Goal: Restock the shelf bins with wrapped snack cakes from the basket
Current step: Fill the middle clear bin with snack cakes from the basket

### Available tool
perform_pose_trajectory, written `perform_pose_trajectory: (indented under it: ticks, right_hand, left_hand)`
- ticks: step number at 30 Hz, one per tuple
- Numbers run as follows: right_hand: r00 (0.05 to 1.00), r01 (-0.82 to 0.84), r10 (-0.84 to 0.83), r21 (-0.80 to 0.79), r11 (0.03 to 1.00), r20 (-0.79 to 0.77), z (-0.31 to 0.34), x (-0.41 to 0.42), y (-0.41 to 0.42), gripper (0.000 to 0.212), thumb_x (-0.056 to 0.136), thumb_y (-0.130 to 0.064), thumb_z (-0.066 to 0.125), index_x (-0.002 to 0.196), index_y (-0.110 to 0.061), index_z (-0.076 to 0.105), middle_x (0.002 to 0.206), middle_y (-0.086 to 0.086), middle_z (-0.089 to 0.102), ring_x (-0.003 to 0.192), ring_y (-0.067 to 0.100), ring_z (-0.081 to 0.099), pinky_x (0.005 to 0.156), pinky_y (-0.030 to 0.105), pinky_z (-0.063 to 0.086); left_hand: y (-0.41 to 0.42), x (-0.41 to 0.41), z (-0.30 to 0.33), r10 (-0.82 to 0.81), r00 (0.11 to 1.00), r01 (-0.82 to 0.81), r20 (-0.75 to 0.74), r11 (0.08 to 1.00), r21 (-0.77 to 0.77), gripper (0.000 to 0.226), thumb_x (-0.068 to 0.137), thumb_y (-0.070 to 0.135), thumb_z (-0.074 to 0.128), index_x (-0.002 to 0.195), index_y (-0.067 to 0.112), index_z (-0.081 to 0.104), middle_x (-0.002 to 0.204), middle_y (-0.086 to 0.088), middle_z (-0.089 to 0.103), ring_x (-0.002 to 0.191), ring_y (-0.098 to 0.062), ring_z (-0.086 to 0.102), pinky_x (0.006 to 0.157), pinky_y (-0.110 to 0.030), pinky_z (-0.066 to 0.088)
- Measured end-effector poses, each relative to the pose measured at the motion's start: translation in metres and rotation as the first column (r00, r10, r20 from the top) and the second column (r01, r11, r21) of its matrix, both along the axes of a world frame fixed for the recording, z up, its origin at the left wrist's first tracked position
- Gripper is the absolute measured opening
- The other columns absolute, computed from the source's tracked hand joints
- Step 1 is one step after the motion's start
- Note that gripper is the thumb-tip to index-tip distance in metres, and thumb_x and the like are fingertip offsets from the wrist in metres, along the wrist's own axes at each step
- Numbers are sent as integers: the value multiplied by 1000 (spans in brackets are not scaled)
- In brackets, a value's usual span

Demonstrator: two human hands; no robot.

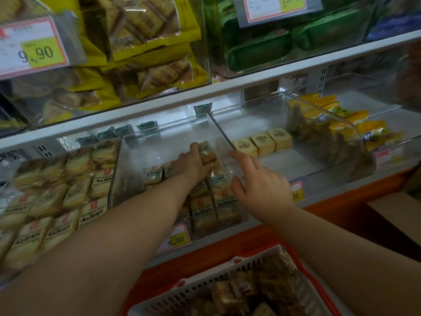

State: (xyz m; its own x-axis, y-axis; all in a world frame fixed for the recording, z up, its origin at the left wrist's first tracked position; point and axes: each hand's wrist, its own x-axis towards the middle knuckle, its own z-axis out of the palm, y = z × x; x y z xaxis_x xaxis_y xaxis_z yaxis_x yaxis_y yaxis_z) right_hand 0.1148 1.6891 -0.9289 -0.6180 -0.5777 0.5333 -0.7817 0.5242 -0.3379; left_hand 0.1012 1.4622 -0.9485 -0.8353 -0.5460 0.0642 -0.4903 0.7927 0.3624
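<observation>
My left hand [192, 163] reaches deep into the middle clear shelf bin [159, 147] and grips a wrapped snack cake [208, 155] near the bin's back right. Several more wrapped cakes [211, 197] lie stacked along the bin's right and front. My right hand [257, 183] hovers with spread, relaxed fingers over the bin's right wall, holding nothing. The white basket [205, 283] with orange rim sits at the bottom of the view, with several wrapped cakes [250, 290] inside.
A fuller bin of similar cakes [57, 195] stands to the left. The bin to the right holds three square cakes [262, 142]; further right are yellow packs [355, 126]. The upper shelf [227, 87] overhangs with yellow and green bags. Price tags [177, 239] hang on the bin fronts.
</observation>
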Motion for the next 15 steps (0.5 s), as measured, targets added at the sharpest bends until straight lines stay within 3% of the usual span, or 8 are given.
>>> perform_pose_trajectory:
  ticks: [3,5,8,10,12,15]
  right_hand:
    - [1000,-1,1,10,1000,0,-2,-1,0,48,92,-33,45,139,-24,43,120,0,64,61,18,58,44,17,14]
    - [1000,3,-4,33,999,20,0,-3,0,49,94,-35,43,142,-27,36,128,0,59,69,19,61,46,18,16]
    - [997,-32,25,92,995,80,5,-4,2,54,96,-35,44,146,-32,24,141,0,48,79,21,60,50,26,26]
    - [987,-72,54,119,990,148,9,0,9,57,97,-35,46,147,-34,20,145,3,44,82,23,59,59,30,33]
    - [976,-98,73,117,988,205,12,12,20,57,97,-34,49,147,-31,23,144,9,41,98,31,60,70,35,42]
    - [988,-81,50,217,973,145,10,37,41,56,92,-33,58,143,-21,36,147,12,32,119,39,49,89,43,44]
  left_hand:
    - [2,13,11,-32,996,31,83,999,11,83,88,53,64,149,26,14,127,-15,58,100,-29,57,75,-34,47]
    - [8,30,23,-44,995,41,91,999,30,80,89,49,64,150,25,17,126,-11,60,100,-28,58,79,-36,51]
    - [31,69,41,-102,995,102,-3,990,94,69,92,40,64,149,25,29,130,-3,60,98,-20,58,71,-27,46]
    - [53,102,49,-164,983,170,-81,983,75,59,93,37,63,145,25,39,135,0,58,110,-20,58,80,-28,47]
    - [78,139,52,-233,966,232,-115,972,-21,52,93,39,62,140,28,43,136,2,56,118,-20,55,87,-32,48]
    - [109,195,44,-380,922,367,-73,918,-148,52,94,39,61,141,30,42,143,3,48,131,-19,41,102,-37,39]
